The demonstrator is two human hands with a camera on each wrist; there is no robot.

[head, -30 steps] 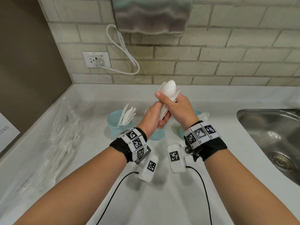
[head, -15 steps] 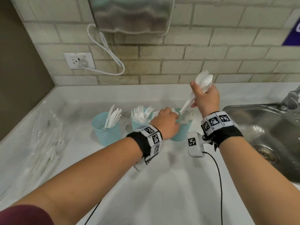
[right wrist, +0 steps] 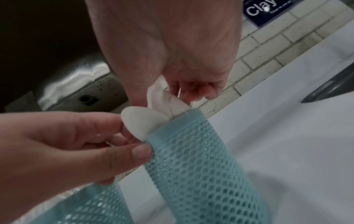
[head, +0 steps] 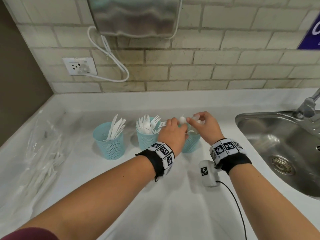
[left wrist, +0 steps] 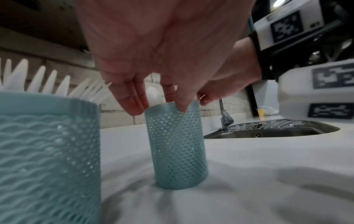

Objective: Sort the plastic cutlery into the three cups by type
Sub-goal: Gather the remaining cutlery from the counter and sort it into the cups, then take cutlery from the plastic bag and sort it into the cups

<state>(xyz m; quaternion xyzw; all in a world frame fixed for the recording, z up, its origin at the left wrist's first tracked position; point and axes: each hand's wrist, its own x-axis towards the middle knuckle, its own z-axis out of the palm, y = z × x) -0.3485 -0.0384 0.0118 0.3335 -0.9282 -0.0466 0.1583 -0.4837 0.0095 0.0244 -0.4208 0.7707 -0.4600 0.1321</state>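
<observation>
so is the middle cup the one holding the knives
No, the middle cup holds forks; the knives stand in the left cup.

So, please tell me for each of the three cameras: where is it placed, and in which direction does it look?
Head: looks down on the counter, three cups and sink; both forearms show.
Left wrist: low near the counter, looks along the left hand at the spoon cup.
Right wrist: above, looks down the right hand at the spoons.
Shared: all three views show the spoon cup and both hands.
</observation>
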